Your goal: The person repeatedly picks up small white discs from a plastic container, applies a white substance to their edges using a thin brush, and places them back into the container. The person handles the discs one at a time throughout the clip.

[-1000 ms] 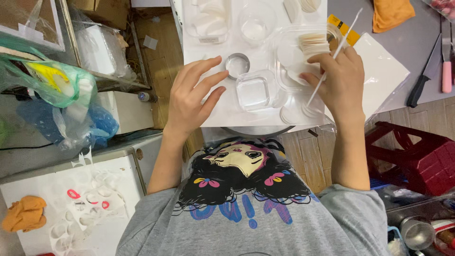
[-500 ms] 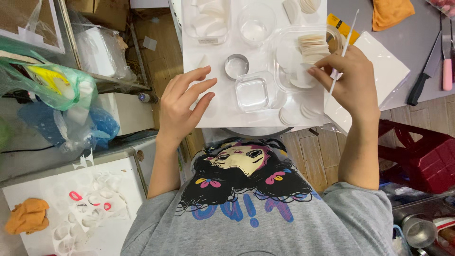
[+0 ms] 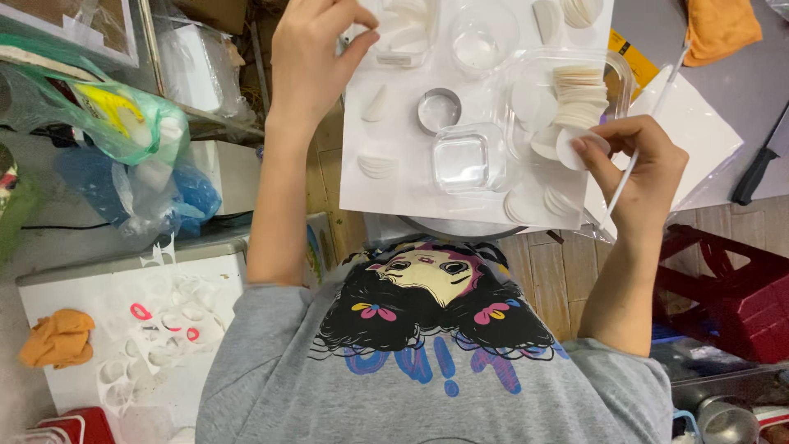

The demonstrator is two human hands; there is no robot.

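Note:
My right hand [image 3: 633,168] pinches a thin white round disc [image 3: 569,148] between thumb and forefinger and also holds a thin white stick [image 3: 645,123] that slants up to the right. The disc is just beside a clear tray holding a stack of white discs [image 3: 580,94]. My left hand [image 3: 316,49] reaches forward over the far left of the white board [image 3: 403,193], its fingertips at a clear container of white pieces [image 3: 403,37]. A metal ring cutter [image 3: 438,110] and a small clear square box [image 3: 463,158] sit between the hands.
A folded white piece [image 3: 376,104] and small piles of discs [image 3: 378,164] lie on the board. An orange cloth [image 3: 723,29] and a black-handled knife [image 3: 760,164] lie at the right. Plastic bags [image 3: 123,140] crowd the left; a red stool [image 3: 731,296] stands lower right.
My left hand has lifted off the board's near edge and reached forward to the far container. My right hand has picked up a white disc while still holding the stick.

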